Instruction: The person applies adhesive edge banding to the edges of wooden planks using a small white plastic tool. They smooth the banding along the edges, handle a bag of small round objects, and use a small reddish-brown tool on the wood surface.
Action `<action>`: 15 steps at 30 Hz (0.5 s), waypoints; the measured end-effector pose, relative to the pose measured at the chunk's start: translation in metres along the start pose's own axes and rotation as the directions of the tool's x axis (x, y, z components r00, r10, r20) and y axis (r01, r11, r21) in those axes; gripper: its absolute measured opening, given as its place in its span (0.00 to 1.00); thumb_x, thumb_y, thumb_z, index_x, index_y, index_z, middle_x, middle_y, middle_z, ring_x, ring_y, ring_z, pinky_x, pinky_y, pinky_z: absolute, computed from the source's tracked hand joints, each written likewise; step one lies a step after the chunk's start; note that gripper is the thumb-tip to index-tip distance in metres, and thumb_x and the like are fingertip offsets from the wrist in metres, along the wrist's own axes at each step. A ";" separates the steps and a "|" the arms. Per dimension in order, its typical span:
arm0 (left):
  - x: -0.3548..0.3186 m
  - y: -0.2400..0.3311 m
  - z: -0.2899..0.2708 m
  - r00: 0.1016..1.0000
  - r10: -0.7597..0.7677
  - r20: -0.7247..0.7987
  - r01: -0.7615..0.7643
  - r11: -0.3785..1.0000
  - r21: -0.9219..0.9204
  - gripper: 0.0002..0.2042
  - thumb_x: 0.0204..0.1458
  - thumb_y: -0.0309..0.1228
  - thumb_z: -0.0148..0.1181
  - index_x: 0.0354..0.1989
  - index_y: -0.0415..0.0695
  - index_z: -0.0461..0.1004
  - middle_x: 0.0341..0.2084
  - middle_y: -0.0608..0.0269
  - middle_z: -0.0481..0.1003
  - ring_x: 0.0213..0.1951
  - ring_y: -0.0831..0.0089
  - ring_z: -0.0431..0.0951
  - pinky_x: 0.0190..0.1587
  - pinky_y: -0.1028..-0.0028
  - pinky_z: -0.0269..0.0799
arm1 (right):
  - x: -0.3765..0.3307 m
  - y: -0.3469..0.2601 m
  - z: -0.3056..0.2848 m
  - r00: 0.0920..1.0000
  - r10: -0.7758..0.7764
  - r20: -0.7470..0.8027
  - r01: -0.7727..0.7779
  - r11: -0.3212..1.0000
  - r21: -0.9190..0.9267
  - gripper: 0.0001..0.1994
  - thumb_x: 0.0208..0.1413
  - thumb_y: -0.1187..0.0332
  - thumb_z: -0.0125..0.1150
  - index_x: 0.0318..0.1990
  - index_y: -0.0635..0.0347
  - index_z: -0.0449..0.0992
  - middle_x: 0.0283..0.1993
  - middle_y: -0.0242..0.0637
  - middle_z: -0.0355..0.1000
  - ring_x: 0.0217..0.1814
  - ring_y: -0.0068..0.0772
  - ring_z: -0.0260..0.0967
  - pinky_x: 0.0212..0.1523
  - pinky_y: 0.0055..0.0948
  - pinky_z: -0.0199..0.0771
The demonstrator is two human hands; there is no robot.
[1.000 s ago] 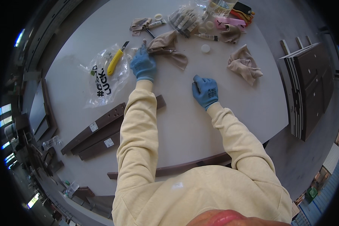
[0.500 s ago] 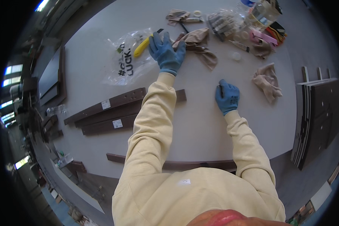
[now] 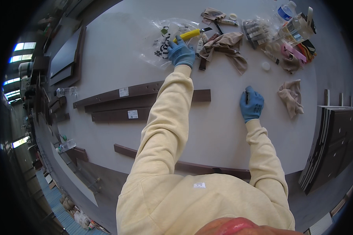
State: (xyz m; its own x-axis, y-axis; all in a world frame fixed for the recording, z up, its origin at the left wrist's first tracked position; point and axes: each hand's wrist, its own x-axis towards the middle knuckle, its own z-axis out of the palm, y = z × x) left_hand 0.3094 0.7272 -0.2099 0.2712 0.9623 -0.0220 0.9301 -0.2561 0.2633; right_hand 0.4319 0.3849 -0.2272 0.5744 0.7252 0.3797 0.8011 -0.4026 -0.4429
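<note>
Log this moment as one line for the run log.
left hand: on clear plastic bag by yellow knife | right hand: holds small dark item, unclear | table: dark strips, cloths

Matt grey table (image 3: 106, 70), crinkled clear plastic bag (image 3: 161, 43), beige cloth (image 3: 225, 43)

You stand at a wide grey table (image 3: 106, 70). Bright windows (image 3: 17, 58) glow far left. Dark panels (image 3: 333, 141) are stacked at your right.
</note>
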 end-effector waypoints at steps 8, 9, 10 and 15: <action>0.020 0.010 -0.059 0.970 0.242 -0.035 -0.243 0.947 -0.210 0.17 0.63 0.41 0.59 0.52 0.45 0.86 0.45 0.44 0.85 0.48 0.41 0.84 0.55 0.52 0.80 | 0.000 -0.002 -0.002 1.000 0.018 0.013 -0.018 1.000 0.003 0.09 0.60 0.69 0.64 0.46 0.57 0.81 0.30 0.43 0.78 0.33 0.50 0.77 0.37 0.47 0.74; 0.022 0.013 -0.068 0.967 0.242 -0.082 -0.255 0.939 -0.230 0.15 0.63 0.41 0.60 0.44 0.44 0.87 0.38 0.41 0.85 0.43 0.46 0.87 0.51 0.56 0.82 | 0.000 -0.001 -0.003 1.000 0.016 0.009 -0.016 1.000 0.014 0.09 0.60 0.69 0.64 0.46 0.57 0.81 0.31 0.43 0.79 0.33 0.50 0.77 0.37 0.47 0.74; 0.024 0.015 -0.078 0.966 0.255 -0.039 -0.253 0.909 -0.330 0.16 0.63 0.42 0.61 0.45 0.44 0.88 0.38 0.41 0.85 0.42 0.46 0.87 0.50 0.57 0.82 | 0.000 -0.001 -0.003 1.000 0.017 0.004 -0.017 1.000 0.025 0.08 0.60 0.69 0.64 0.46 0.57 0.81 0.31 0.43 0.79 0.34 0.51 0.77 0.37 0.47 0.74; 0.040 0.010 -0.126 0.914 0.351 0.202 -0.086 0.656 -0.750 0.15 0.65 0.40 0.65 0.49 0.41 0.88 0.37 0.57 0.87 0.37 0.69 0.84 0.47 0.73 0.80 | 0.000 -0.001 -0.004 1.000 0.021 0.013 -0.022 0.999 0.032 0.07 0.60 0.68 0.64 0.45 0.55 0.80 0.33 0.43 0.80 0.34 0.51 0.77 0.39 0.47 0.75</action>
State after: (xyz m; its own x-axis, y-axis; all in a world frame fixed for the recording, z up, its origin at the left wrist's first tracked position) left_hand 0.2980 0.7747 -0.0869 0.6246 0.7713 -0.1224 0.4008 -0.1821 0.8979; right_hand 0.4318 0.3832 -0.2232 0.5890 0.7239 0.3593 0.7826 -0.4001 -0.4768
